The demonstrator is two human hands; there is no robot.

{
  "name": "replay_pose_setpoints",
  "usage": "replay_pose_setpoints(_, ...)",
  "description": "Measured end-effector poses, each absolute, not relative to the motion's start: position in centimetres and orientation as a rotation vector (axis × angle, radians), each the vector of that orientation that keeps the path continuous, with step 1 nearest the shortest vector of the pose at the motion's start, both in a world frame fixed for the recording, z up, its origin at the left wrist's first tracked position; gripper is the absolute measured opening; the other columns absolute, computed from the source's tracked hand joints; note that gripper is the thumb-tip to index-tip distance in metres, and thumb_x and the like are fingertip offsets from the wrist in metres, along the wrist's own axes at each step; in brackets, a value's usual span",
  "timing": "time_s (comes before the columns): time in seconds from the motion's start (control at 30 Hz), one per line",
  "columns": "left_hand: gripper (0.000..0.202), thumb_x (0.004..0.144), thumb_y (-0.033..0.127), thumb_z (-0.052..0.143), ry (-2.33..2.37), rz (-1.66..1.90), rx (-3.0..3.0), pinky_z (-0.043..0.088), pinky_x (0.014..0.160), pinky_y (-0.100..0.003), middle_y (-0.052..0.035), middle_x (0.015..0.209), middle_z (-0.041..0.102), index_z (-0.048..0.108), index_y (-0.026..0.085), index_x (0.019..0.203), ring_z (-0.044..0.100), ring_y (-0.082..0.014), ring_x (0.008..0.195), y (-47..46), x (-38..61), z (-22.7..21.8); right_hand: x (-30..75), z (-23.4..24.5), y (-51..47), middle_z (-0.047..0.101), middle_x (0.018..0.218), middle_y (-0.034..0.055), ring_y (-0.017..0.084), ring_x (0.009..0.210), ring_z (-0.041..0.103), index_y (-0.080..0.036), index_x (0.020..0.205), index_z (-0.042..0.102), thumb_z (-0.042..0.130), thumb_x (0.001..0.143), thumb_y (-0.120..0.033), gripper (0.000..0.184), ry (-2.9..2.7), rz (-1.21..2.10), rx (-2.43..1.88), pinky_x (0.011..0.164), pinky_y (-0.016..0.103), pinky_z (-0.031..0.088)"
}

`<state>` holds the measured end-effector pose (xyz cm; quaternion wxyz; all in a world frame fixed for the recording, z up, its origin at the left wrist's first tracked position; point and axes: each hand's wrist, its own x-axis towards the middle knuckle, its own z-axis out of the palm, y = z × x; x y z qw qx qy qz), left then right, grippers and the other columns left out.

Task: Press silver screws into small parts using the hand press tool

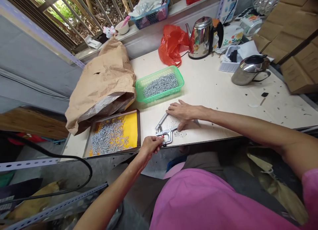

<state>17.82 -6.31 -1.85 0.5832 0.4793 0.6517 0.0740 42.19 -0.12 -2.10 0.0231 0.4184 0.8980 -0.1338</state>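
A pair of metal spring-loaded pliers (171,129) lies at the table's front edge, with its jaws toward me and a small red part between them. My right hand (182,112) is over the handles, fingers across the upper one and thumb by the lower one. At the jaws, my left hand (152,145) is closed in a pinch; what its fingertips hold is too small to make out. Left of it, a shallow tray (138,125) with a yellow bottom holds many loose silvery screw-like pieces (106,137). Beyond my hands, a green basket (159,98) holds more small metal pieces (161,85).
A large brown paper bag (106,74) slumps at the back left. A red plastic bag (171,46) and a steel kettle (200,38) stand at the back. On the right are a steel jug (248,71), a white box (227,64) and cardboard boxes (295,31).
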Motion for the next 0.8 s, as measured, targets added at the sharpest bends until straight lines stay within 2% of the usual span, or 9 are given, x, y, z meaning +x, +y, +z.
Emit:
replay_pose_setpoints(0.2,0.037,0.070,0.046,0.073,1.558,0.135,1.144,0.023,0.038,-0.020,0.0069,0.039,0.043,0.054,0.016,0.058,0.031,-0.0044,0.032,-6.5,17.7,-1.8,41.7,-0.9,-1.4,0.058,0.113,0.0161,0.032,0.102,0.048,-0.009,0.115,0.060,0.075,0.069,-0.053,0.066,2.741,-0.336,1.314,0.089,0.047,0.036)
replay_pose_setpoints(0.3,0.036,0.079,0.046,0.065,1.643,0.121,1.434,0.030,0.045,-0.022,0.0031,0.047,0.049,0.057,0.016,0.060,0.041,-0.0084,0.041,-6.9,17.9,-1.1,41.8,-0.9,-2.3,0.059,0.107,0.0144,0.029,0.100,0.049,-0.010,0.106,0.062,0.073,0.075,-0.047,0.049,2.748,-0.317,1.309,0.086,0.043,0.036)
replay_pose_setpoints(0.37,0.028,0.084,0.040,0.061,1.695,0.180,1.813,0.039,0.056,-0.025,-0.0021,0.065,0.061,0.063,0.016,0.071,0.055,-0.0139,0.060,-7.0,18.5,-0.7,41.9,-1.1,-2.7,0.059,0.106,0.0138,0.028,0.100,0.049,-0.010,0.103,0.063,0.071,0.078,-0.044,0.043,2.777,-0.298,1.320,0.085,0.042,0.035)
replay_pose_setpoints(0.43,0.019,0.085,0.034,0.063,1.641,0.229,2.196,0.045,0.072,-0.029,-0.0068,0.091,0.067,0.066,0.016,0.091,0.059,-0.0206,0.086,-6.7,19.6,-0.6,41.9,-1.5,-2.9,0.059,0.105,0.0137,0.028,0.100,0.049,-0.010,0.104,0.063,0.071,0.079,-0.043,0.042,2.799,-0.278,1.336,0.083,0.041,0.036)
replay_pose_setpoints(0.5,0.033,0.082,0.033,0.069,1.482,0.214,2.474,0.045,0.084,-0.034,-0.0103,0.112,0.064,0.062,0.017,0.110,0.055,-0.0254,0.103,-5.8,20.8,-0.9,41.9,-1.8,-3.0,0.059,0.107,0.0139,0.028,0.101,0.049,-0.010,0.106,0.062,0.071,0.080,-0.041,0.041,2.805,-0.273,1.345,0.082,0.040,0.036)
replay_pose_setpoints(0.57,0.050,0.078,0.034,0.073,1.324,0.162,2.619,0.044,0.092,-0.037,-0.0122,0.123,0.060,0.055,0.017,0.122,0.051,-0.0275,0.110,-4.5,21.9,-1.5,41.8,-1.9,-3.0,0.059,0.108,0.0145,0.028,0.101,0.050,-0.010,0.109,0.062,0.071,0.080,-0.039,0.042,2.790,-0.289,1.353,0.082,0.039,0.037)
replay_pose_setpoints(0.7,0.052,0.079,0.036,0.071,1.200,-0.008,2.684,0.044,0.091,-0.038,-0.0119,0.115,0.060,0.052,0.014,0.123,0.051,-0.0275,0.106,-2.5,22.9,-2.3,41.4,-1.2,-3.2,0.058,0.109,0.0170,0.029,0.102,0.050,-0.006,0.114,0.059,0.075,0.077,-0.039,0.052,2.735,-0.330,1.400,0.081,0.037,0.039)
replay_pose_setpoints(0.8,0.041,0.082,0.034,0.068,1.167,-0.089,2.714,0.045,0.087,-0.038,-0.0110,0.107,0.060,0.057,0.013,0.115,0.050,-0.0272,0.102,-2.3,23.0,-2.2,41.0,-0.6,-3.4,0.059,0.107,0.0165,0.029,0.102,0.052,-0.007,0.107,0.063,0.074,0.079,-0.035,0.041,2.684,-0.332,1.432,0.082,0.037,0.039)
